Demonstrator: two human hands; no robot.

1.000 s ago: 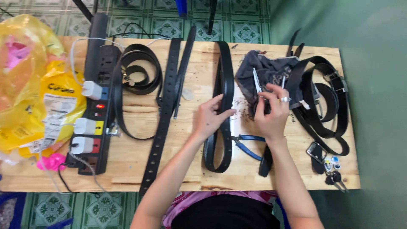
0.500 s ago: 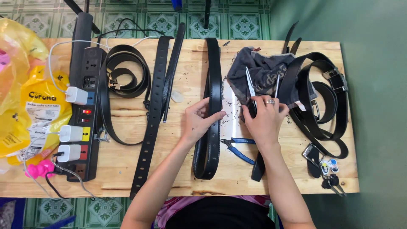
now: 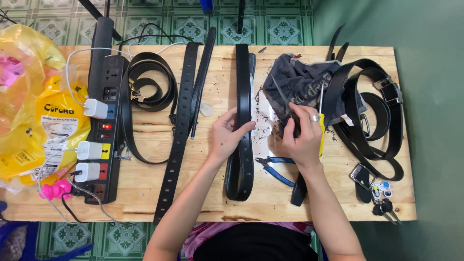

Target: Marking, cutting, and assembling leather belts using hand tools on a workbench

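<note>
At the far left of the wooden worktop (image 3: 145,193) sit yellow plastic bags (image 3: 34,121), then a black power strip (image 3: 104,121) with white chargers plugged in. Right of it lie a coiled black belt (image 3: 147,89) and two straight straps (image 3: 181,130) running near to far.

The left hand (image 3: 227,135) rests on the folded black belt (image 3: 243,121) at the middle of the worktop, thumb over its top face and fingers curled against its left edge, pinning it rather than lifting it. This belt's long axis runs near to far, its folded end toward the person, and it lies just right of the left hand's palm.

The right hand (image 3: 299,137) is just right of the belt, close beside it but not touching it. It is closed around a dark, slim tool, and a yellow-handled screwdriver (image 3: 321,123) stands along its far side; whether the fingers also grip that one, I cannot tell. Blue-handled pliers (image 3: 275,169) lie on the worktop just near of this hand, between the belt and the wrist.

Farther right a dark cloth (image 3: 302,82) lies crumpled, then a heap of black belts (image 3: 372,121), with a bunch of keys (image 3: 382,203) at the near right corner.
</note>
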